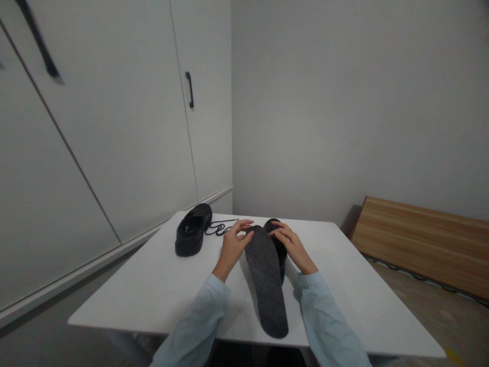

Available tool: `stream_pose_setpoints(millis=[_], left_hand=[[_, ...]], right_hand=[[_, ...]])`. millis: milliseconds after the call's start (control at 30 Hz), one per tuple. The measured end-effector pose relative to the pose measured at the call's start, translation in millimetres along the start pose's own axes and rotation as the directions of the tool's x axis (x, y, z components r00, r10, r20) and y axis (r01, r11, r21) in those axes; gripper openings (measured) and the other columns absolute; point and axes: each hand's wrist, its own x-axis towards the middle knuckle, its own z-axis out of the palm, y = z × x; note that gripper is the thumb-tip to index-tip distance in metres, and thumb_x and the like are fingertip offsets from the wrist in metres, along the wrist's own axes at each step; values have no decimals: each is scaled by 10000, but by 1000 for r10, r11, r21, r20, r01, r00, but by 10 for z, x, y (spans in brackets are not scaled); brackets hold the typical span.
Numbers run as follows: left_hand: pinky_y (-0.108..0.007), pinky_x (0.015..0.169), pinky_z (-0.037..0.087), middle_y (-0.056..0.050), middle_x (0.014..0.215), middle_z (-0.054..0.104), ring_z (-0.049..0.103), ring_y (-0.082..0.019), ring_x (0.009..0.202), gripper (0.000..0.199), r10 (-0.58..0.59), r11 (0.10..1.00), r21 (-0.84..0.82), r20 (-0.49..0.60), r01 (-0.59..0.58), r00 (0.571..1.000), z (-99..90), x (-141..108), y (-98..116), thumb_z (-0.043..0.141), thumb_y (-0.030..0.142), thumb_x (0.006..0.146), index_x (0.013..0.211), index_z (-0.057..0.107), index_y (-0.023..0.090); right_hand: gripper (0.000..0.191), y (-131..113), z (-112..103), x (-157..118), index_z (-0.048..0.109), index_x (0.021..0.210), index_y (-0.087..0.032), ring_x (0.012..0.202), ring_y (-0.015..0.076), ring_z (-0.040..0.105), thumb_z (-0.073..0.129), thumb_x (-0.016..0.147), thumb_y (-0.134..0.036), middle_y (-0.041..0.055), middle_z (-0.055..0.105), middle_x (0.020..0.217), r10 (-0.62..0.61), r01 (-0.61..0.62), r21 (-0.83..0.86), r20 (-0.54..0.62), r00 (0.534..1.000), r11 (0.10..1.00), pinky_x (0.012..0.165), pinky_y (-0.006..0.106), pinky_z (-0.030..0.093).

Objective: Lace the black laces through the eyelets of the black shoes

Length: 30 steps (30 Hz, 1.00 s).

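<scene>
A dark grey felt insole (267,285) slants across the front of the table, one end raised and the other towards the front edge. My left hand (234,245) pinches the upper left edge of this insole, thumb on its face. On the other side, my right hand (293,248) has its fingers bent at the upper right edge of the insole, just over a black shoe (282,260). The insole partly covers that shoe. Farther left stands a second black shoe (191,230), its opening facing up, apart from both hands.
A black shoelace (218,229) lies in loops beside the left shoe. Everything rests on a white table (153,300). White cabinets (114,127) stand along the left, and a wood-grain board (420,244) leans by the wall at right.
</scene>
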Motion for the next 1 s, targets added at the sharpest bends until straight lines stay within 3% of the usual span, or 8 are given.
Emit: stream_pose_setpoints(millis=[67,233,433,567,833,1000], left_hand=[[-263,727,529,-82,1040,620,594,-187,964,275,4,1000,1,1,-4,1000,-1,1,1,622,277,760,1021,599,192],[-252,720,524,-82,1007,622,589,-178,936,269,4,1000,16,17,-4,1000,0,1,13,610,249,760,1020,598,182],[-256,738,532,-85,1087,631,588,-181,978,289,11,998,62,126,-19,992,18,-2,29,573,237,788,1068,630,190],[-252,710,536,-83,1035,647,597,-187,973,231,37,994,98,192,-57,981,29,-10,67,561,241,802,995,670,179],[-248,707,524,-70,978,658,592,-155,862,179,35,986,149,268,-77,963,57,49,158,577,202,786,933,672,165],[-238,700,510,-61,963,660,581,-152,853,186,14,979,178,421,-97,907,127,126,259,572,186,779,936,668,161]], right_hand=[[186,28,-31,9,693,915,-240,1189,236,484,576,775,-280,61,585,1216,-22,20,-27,-41,999,999,1062,424,288],[381,132,-30,1,645,999,-230,1223,257,449,647,626,-156,68,561,1219,-37,37,-84,4,999,996,1078,437,272],[533,323,17,29,572,1098,-206,1140,251,496,690,580,-158,74,555,1158,5,-5,-114,-6,1000,993,1045,433,323],[618,414,13,40,556,1135,-207,1146,259,488,712,541,-141,73,537,1173,31,-29,-129,12,999,991,1042,440,326],[581,499,19,56,585,1105,-198,1125,269,499,701,542,-115,81,556,1142,-27,32,-151,37,999,988,1019,453,347],[490,428,36,53,598,1069,-182,1092,266,521,688,590,-140,106,576,1113,-31,37,-188,32,999,982,977,435,384]])
